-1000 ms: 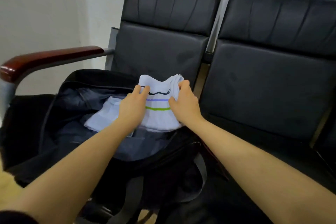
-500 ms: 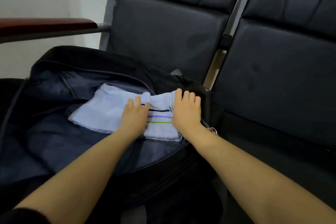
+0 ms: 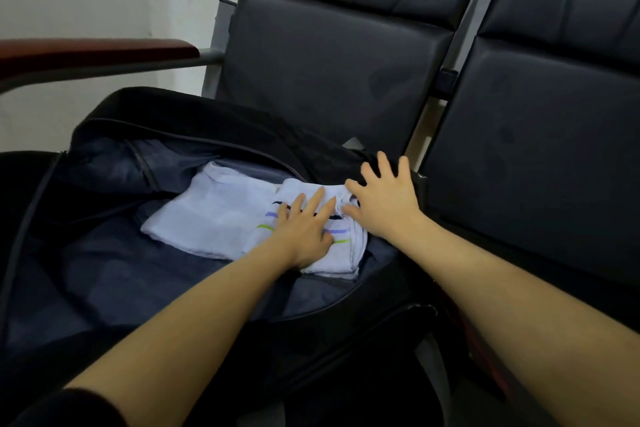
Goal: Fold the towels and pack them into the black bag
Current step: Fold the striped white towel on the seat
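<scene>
Black padded waiting-room chairs (image 3: 332, 80) fill the background against a pale wall, and every place below is given relative to the black bag (image 3: 173, 288), which lies unzipped on the seat of the left-hand chair. Beyond the bag's far-left corner runs a reddish wooden armrest (image 3: 104, 47). To the bag's right stands the second chair (image 3: 536, 149), its seat touching or just beside the bag's right end; which of the two I cannot tell.

Inside the bag, on its dark blue lining toward the right end, lie two folded towels. A plain white towel (image 3: 204, 215) sits nearer the bag's middle. A striped towel (image 3: 341, 253), with dark, purple and green bands, lies against the right end and overlaps the plain one's right edge.

Flat on the striped towel rests the left hand (image 3: 304, 229), fingers straight and spread, pressing down and gripping nothing. Over the bag's right rim, just beyond the striped towel, is the right hand (image 3: 381, 204), also spread and released, with its thumb touching the towel's far edge.

Risks, as I judge them: the striped towel looks thick and loosely stacked, so lifting the palms may let its layers spring up and unfold. Pressing sideways rather than straight down could drag it over the plain towel and rumple both. The soft bag wall may sag inward under the right hand, nudging the fold out of shape.
</scene>
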The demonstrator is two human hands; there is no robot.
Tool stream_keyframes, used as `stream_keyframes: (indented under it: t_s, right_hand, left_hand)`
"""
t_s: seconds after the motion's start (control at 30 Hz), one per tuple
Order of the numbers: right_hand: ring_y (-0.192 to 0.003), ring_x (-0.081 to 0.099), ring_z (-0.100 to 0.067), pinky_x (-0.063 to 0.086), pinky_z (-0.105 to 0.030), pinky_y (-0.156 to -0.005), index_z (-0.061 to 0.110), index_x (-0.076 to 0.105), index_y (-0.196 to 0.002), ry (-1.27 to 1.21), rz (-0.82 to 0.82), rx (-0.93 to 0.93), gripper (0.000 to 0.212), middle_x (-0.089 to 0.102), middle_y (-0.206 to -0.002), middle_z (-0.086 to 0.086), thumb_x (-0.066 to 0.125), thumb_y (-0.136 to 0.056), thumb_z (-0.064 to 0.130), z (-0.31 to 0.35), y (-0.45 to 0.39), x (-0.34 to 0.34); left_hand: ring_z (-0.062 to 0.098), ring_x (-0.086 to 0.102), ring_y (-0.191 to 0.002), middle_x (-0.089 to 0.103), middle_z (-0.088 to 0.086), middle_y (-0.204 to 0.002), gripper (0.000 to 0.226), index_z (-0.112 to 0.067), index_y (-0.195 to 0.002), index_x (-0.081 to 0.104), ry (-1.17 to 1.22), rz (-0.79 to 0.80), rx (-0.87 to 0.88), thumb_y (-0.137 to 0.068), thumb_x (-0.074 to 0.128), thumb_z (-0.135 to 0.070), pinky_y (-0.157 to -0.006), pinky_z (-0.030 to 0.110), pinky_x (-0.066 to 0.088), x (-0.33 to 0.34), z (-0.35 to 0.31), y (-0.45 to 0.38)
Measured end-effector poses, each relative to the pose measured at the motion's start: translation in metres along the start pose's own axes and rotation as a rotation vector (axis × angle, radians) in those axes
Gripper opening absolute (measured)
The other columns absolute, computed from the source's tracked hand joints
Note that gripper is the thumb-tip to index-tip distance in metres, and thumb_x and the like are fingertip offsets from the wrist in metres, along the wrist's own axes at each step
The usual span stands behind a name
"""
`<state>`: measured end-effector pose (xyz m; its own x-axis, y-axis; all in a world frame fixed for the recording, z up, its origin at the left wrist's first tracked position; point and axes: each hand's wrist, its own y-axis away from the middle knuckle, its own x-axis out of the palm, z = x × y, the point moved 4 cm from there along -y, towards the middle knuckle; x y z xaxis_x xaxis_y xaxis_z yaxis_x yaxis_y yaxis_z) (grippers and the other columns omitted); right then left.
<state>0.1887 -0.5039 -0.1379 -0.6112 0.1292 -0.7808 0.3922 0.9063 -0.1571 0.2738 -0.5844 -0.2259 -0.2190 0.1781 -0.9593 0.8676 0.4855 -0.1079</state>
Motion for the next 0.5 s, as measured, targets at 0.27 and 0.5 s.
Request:
stream_keyframes:
  t_s: [0.27, 0.5]
  right_hand:
    - [-0.132, 0.025, -0.046, 0.025, -0.057, -0.103, 0.036, 0.027, -0.142, -0.065, 0.046, 0.062, 0.049, 0.011, -0.155, -0.009, 0.044, -0.096, 0.041, -0.012, -0.011, 0.012]
    - [-0.131, 0.027, -0.042, 0.028, -0.054, -0.102, 0.029, 0.039, -0.138, -0.045, 0.104, 0.067, 0.049, 0.007, -0.157, -0.012, 0.051, -0.091, 0.038, -0.017, -0.004, 0.019]
  left_hand:
    - [0.033, -0.011, -0.145, -0.014, -0.012, -0.158, 0.058, -0.059, -0.14, -0.009, 0.206, 0.081, 0.021, -0.096, 0.028, -0.057, -0.109, 0.065, -0.007, 0.01, -0.003, -0.007]
    - [0.035, -0.018, -0.143, -0.017, -0.01, -0.158, 0.057, -0.054, -0.142, -0.01, 0.019, 0.21, -0.023, -0.096, 0.023, -0.056, -0.105, 0.069, -0.005, 0.013, -0.008, -0.017]
